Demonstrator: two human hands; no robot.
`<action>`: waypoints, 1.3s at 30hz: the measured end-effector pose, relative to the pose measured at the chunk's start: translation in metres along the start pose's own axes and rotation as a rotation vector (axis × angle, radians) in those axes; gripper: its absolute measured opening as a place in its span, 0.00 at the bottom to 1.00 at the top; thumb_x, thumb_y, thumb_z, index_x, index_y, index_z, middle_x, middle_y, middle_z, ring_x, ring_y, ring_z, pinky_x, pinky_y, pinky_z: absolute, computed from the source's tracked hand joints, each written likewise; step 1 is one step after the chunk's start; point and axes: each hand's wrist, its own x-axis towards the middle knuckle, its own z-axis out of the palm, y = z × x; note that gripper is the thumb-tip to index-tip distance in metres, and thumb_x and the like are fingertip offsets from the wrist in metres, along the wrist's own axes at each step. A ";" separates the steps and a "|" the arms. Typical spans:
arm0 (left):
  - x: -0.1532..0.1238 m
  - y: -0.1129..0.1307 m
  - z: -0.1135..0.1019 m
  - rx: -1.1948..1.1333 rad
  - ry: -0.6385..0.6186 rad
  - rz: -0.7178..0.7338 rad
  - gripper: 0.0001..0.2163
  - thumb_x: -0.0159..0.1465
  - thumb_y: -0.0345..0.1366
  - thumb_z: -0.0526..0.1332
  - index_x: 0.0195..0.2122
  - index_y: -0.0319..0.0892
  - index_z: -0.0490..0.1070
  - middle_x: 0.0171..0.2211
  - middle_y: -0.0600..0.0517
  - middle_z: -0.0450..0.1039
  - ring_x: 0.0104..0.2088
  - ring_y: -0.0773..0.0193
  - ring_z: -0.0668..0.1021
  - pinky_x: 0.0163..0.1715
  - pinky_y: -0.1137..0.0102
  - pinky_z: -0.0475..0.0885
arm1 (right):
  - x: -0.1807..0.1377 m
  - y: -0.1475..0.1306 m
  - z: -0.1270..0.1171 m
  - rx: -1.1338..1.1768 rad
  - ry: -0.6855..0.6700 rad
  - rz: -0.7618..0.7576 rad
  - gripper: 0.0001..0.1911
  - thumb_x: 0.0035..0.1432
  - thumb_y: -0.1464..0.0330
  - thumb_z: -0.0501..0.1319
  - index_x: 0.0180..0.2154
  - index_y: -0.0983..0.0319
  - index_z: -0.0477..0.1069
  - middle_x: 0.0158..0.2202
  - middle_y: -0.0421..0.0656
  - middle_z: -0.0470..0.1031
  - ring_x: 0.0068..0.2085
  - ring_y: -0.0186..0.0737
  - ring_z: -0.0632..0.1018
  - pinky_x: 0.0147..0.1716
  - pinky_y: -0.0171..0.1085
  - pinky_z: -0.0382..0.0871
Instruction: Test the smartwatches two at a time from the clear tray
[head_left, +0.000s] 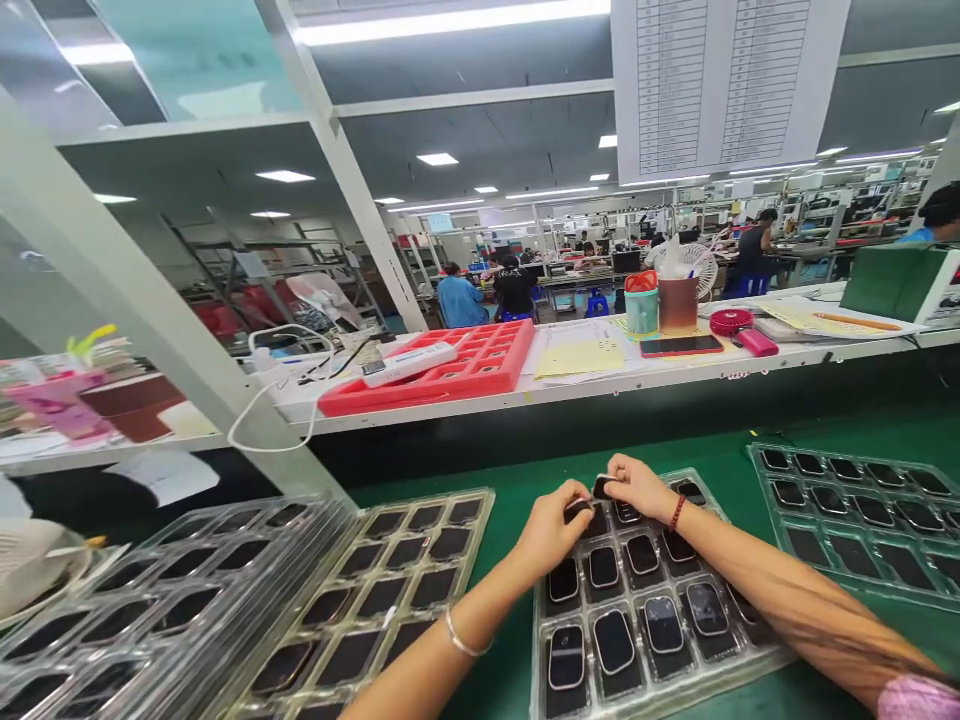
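Note:
Both hands are over the far left part of a clear plastic tray [536, 650] of smartwatch-like units with dark square faces and pale rims. My left hand [551, 530] is closed on one unit [577, 507] at the tray's far left corner, its fingers partly covering it. Close beside it, my right hand [636, 488] pinches another watch unit [602, 487], tilted and raised a little above the pockets. In the nearer rows, units such as this watch face [664, 625] sit in their pockets. My right forearm hides some of the right column.
To the left is a tray of dark pieces [382, 595], beside a tall stack of similar trays [187, 600]. Another tray [847, 540] lies right on the green mat [510, 480]. The shelf ahead holds a red foam tray [480, 370], a phone [681, 346] and cups [677, 305].

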 end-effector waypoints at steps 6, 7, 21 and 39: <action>0.040 -0.007 0.015 -0.691 -0.128 -0.225 0.17 0.52 0.39 0.61 0.42 0.37 0.66 0.31 0.49 0.74 0.19 0.72 0.68 0.17 0.77 0.54 | -0.004 -0.006 -0.027 0.279 -0.060 0.205 0.19 0.50 0.58 0.60 0.39 0.63 0.65 0.29 0.43 0.73 0.24 0.33 0.74 0.20 0.29 0.66; 0.042 -0.011 0.014 -0.769 -0.134 -0.248 0.18 0.52 0.38 0.60 0.43 0.38 0.65 0.32 0.48 0.74 0.20 0.72 0.69 0.16 0.77 0.53 | -0.006 -0.008 -0.031 0.309 -0.063 0.219 0.19 0.50 0.58 0.61 0.41 0.63 0.65 0.31 0.43 0.73 0.25 0.32 0.75 0.21 0.29 0.67; 0.032 -0.027 0.017 -0.698 -0.112 -0.056 0.25 0.47 0.19 0.53 0.48 0.40 0.63 0.38 0.49 0.72 0.37 0.65 0.73 0.38 0.70 0.65 | -0.015 -0.012 -0.028 0.312 -0.156 0.225 0.22 0.51 0.69 0.61 0.49 0.60 0.65 0.43 0.44 0.70 0.35 0.33 0.75 0.29 0.31 0.70; 0.037 -0.033 0.020 -0.689 -0.097 -0.118 0.28 0.43 0.19 0.48 0.47 0.40 0.61 0.36 0.51 0.72 0.26 0.72 0.72 0.32 0.73 0.67 | -0.011 -0.012 -0.027 0.180 -0.164 0.197 0.21 0.48 0.71 0.57 0.47 0.61 0.66 0.37 0.43 0.71 0.35 0.37 0.75 0.27 0.32 0.69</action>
